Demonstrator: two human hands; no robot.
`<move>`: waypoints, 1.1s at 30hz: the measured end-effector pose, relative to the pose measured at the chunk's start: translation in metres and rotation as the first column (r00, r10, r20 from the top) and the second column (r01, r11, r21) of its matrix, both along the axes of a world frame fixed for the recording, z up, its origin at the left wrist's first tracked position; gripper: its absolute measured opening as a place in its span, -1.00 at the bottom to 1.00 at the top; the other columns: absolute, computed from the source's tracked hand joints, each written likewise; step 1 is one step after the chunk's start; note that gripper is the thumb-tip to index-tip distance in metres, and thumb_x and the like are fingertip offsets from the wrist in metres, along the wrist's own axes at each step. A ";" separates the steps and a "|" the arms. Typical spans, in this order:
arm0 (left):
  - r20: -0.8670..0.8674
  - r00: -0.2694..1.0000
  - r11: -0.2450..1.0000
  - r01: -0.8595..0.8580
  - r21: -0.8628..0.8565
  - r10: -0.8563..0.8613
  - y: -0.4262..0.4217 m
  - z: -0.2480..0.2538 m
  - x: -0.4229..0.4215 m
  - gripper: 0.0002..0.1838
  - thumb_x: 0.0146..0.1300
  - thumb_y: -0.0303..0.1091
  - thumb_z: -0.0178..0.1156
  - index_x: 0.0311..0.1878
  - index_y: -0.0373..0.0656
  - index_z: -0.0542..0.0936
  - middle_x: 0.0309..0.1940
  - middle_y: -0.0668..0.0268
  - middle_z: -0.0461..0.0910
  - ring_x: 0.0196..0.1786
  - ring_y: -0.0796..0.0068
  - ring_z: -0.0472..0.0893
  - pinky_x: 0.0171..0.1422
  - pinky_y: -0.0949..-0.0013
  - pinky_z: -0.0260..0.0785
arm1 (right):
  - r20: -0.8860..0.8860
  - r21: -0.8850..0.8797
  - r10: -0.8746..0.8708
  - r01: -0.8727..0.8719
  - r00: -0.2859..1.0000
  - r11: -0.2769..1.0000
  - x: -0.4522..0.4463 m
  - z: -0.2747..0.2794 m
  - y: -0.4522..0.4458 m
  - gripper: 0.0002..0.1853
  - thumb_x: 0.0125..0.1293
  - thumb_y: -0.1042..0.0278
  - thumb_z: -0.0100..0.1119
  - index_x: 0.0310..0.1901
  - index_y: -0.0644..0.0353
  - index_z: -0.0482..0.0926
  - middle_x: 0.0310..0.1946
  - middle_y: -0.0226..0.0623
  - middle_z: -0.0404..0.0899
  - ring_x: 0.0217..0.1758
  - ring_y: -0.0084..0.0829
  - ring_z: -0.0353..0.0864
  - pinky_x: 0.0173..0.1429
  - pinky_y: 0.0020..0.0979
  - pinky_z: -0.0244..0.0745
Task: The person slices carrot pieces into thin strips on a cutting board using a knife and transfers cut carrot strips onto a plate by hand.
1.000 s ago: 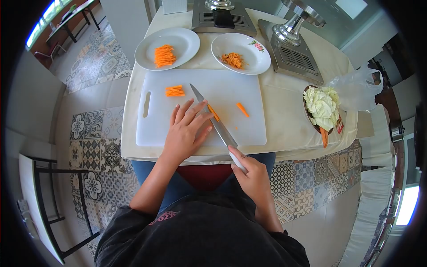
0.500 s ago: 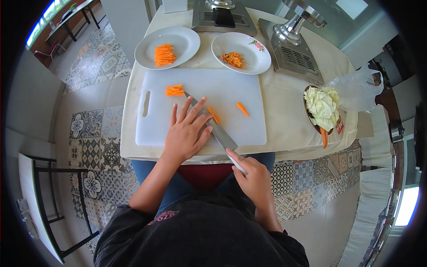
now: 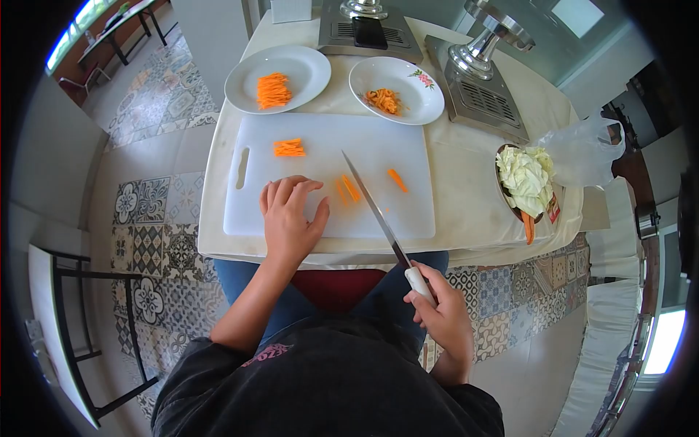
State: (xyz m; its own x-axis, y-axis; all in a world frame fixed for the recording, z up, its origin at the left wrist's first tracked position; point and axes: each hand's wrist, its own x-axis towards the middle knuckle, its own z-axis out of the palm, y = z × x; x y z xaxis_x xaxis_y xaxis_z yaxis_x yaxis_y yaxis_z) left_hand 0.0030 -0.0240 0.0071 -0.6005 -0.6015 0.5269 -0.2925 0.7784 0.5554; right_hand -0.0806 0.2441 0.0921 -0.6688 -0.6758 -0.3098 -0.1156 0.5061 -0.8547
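The white cutting board lies on a cream-clothed counter, in a room with a patterned tile floor. Above the board's right half, the kitchen knife runs diagonally, tip pointing far-left, handle past its near edge. The right hand grasps the handle; the left hand, loosely curled and holding nothing visible, is at the board's near-left part. Compared with earlier, the blade has swung right, away from the left hand's fingers, which have drawn back.

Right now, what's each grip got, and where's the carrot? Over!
Right grip: knife. Left grip: looks empty. Carrot pieces on board, either side of knife.
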 end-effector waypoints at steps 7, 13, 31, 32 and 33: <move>0.077 0.996 0.999 -0.040 -0.037 0.043 0.021 -0.002 -0.006 -0.61 0.04 -0.20 0.51 -0.05 -0.07 0.70 -0.03 0.36 0.58 0.19 0.21 0.50 0.50 -0.16 0.10 | 0.137 0.038 -0.081 0.077 0.987 0.996 -0.012 0.004 0.024 -0.55 0.49 0.44 0.09 0.39 0.19 0.48 -0.47 -0.38 0.59 -0.55 -0.64 0.56 -0.43 -0.54 0.53; 0.107 0.994 0.999 -0.021 -0.031 0.024 0.019 -0.004 -0.007 -0.61 0.07 -0.21 0.49 -0.03 -0.07 0.71 0.00 0.36 0.58 0.20 0.21 0.50 0.52 -0.19 0.07 | 0.208 0.053 -0.055 0.045 0.977 0.998 -0.016 0.009 0.034 -0.54 0.53 0.42 0.05 0.42 0.18 0.46 -0.50 -0.39 0.57 -0.57 -0.65 0.53 -0.44 -0.54 0.50; 0.177 0.983 0.999 0.048 -0.022 -0.044 0.017 0.001 -0.010 -0.58 0.20 -0.07 0.41 0.08 -0.01 0.68 0.15 0.34 0.55 0.32 0.17 0.42 0.54 -0.30 -0.06 | 0.164 0.096 0.054 -0.071 0.985 0.993 -0.010 0.025 0.042 -0.53 0.50 0.48 0.06 0.41 0.29 0.44 -0.50 -0.43 0.55 -0.57 -0.70 0.45 -0.47 -0.59 0.39; 0.176 0.984 0.999 0.046 -0.022 -0.042 0.016 0.001 -0.010 -0.59 0.21 -0.06 0.41 0.07 -0.01 0.68 0.16 0.34 0.55 0.32 0.17 0.42 0.54 -0.30 -0.06 | 0.160 0.096 0.057 -0.073 0.986 0.993 -0.010 0.025 0.042 -0.53 0.50 0.48 0.06 0.41 0.29 0.44 -0.50 -0.43 0.54 -0.57 -0.71 0.45 -0.47 -0.59 0.39; 0.176 0.984 0.999 0.044 -0.021 -0.040 0.016 0.000 -0.011 -0.60 0.21 -0.05 0.41 0.06 -0.01 0.68 0.16 0.34 0.55 0.32 0.17 0.42 0.54 -0.30 -0.06 | 0.155 0.097 0.059 -0.075 0.986 0.993 -0.010 0.025 0.042 -0.53 0.50 0.48 0.06 0.41 0.29 0.44 -0.50 -0.43 0.54 -0.58 -0.71 0.45 -0.47 -0.59 0.39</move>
